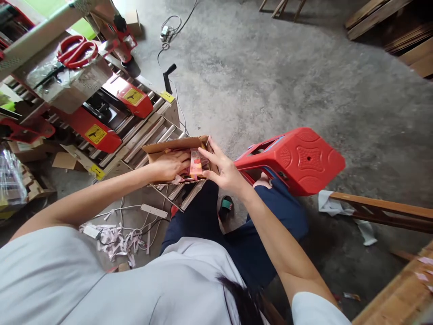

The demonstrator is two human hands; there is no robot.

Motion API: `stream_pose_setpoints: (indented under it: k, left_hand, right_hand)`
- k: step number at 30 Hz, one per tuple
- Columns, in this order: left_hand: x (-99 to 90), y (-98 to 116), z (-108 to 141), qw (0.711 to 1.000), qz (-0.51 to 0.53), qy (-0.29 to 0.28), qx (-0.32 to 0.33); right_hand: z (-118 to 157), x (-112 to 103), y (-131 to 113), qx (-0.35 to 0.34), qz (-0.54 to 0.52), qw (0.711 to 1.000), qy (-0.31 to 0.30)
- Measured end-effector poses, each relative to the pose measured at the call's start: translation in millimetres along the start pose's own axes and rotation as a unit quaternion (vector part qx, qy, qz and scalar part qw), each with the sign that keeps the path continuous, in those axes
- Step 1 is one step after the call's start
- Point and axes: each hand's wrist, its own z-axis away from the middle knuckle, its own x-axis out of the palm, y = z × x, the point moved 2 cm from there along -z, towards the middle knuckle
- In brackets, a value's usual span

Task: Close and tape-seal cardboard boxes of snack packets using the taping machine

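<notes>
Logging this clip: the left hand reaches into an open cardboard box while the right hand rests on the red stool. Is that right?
Not quite: the right hand is at the right end of the open cardboard box, not on the red stool, as the head view shows. The left hand does reach into the box.

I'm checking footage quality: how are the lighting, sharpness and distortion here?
Head view: floor bright toward the top, dark below the red stool; head view: highlights on metal rollers; head view: left sleeve looks stretched, suggesting wide-angle distortion; head view: print on the packet unclear.
</notes>
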Motion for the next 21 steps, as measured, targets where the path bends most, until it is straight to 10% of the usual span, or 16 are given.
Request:
stream_pose_setpoints:
  k: [6,10,15,21]
  left_hand:
    - [-3.4,-4,3,0.982,0.155,0.105,-0.022]
    - [-25.6,-3,15,0.894,0.365,0.258,-0.033]
    - [-53.1,17,33,0.91,0.365,0.193,-0.031]
    - [-12.5,32,47,0.944,0.177,0.242,-0.14]
  right_hand:
    - [6,10,-13,-0.009,-0.018,0.989,-0.144]
    - [-13,10,-14,0.06,0.037,0.986,-0.153]
    - [-28,19,-14,0.136,0.122,0.982,-0.04]
    - [-30,48,-22,0.09,0.232,0.957,0.15]
